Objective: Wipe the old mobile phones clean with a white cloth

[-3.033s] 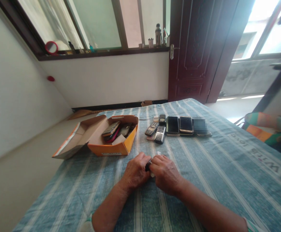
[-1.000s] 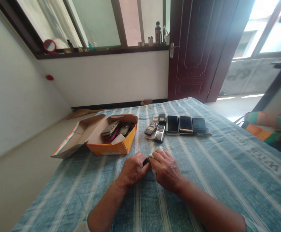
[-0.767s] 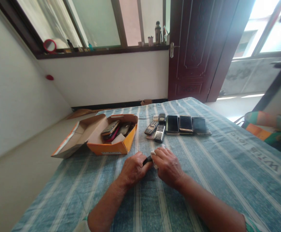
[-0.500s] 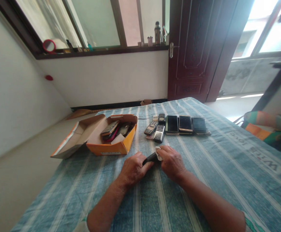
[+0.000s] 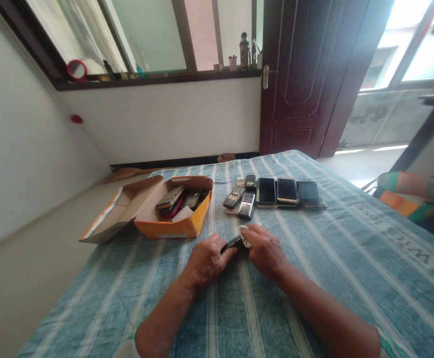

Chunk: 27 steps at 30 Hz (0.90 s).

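Between my hands is a dark mobile phone (image 5: 232, 243), held low over the bed cover. My left hand (image 5: 206, 259) is closed around its left end, with the thumb along the near side. A white cloth (image 5: 245, 235) is pinched in my right hand (image 5: 266, 250) and pressed against the phone's right end. Fingers cover much of the phone. Just beyond my hands lie several old keypad phones, among them a silver one (image 5: 247, 205) and a grey one (image 5: 233, 197). To their right are two dark-screened smartphones (image 5: 266, 191), (image 5: 287, 190) lying on other flat items.
At left stands an orange cardboard box (image 5: 168, 230) with its lid (image 5: 122, 209) folded open and several phones (image 5: 171, 199) inside. A blurred-out flat item (image 5: 308, 194) ends the row. The striped cover (image 5: 313, 278) spreads beneath everything. A dark red door (image 5: 299, 99) stands behind.
The phone has tilted slightly between my hands, so its upper face and edge show differently. Both hands keep nearly the same place and hold.
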Tool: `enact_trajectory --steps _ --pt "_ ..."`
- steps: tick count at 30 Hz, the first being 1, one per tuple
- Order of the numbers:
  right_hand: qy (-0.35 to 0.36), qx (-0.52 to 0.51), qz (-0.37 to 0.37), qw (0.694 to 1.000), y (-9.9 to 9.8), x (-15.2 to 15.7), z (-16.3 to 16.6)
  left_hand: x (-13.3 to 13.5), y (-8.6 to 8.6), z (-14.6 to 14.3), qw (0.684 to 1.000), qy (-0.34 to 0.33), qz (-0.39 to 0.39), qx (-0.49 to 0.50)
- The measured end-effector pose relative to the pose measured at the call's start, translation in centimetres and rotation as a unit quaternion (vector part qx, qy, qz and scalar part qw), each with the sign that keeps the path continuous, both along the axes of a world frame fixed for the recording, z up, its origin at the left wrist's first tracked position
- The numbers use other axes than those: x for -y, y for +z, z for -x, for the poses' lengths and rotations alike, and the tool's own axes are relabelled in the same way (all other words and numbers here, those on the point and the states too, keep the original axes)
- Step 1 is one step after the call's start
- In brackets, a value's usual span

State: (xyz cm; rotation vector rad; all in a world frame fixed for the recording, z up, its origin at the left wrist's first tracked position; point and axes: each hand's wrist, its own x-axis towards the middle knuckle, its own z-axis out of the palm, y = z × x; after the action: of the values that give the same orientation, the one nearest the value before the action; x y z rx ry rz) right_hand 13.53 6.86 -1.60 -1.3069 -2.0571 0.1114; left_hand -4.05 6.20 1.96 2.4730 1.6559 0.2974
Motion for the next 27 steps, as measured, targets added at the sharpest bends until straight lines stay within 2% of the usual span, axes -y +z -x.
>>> enact_trajectory --steps 5,11,17,27 --pt "-0.028 0.007 0.074 0.997 0.5 -0.1 -0.2 -0.1 -0.1 0.1 1.000 -0.004 -0.008 0.001" --pt "-0.055 0.004 0.122 0.991 0.8 -0.3 -0.5 -0.1 -0.4 0.2 1.000 -0.002 -0.020 -0.003" --pt "-0.049 -0.030 0.115 0.992 0.6 -0.5 -0.6 -0.2 -0.3 0.2 1.000 -0.005 -0.020 -0.008" --pt "0.019 -0.209 0.084 0.974 -0.9 -1.2 -0.6 0.2 -0.1 -0.2 0.997 0.009 -0.030 -0.067"
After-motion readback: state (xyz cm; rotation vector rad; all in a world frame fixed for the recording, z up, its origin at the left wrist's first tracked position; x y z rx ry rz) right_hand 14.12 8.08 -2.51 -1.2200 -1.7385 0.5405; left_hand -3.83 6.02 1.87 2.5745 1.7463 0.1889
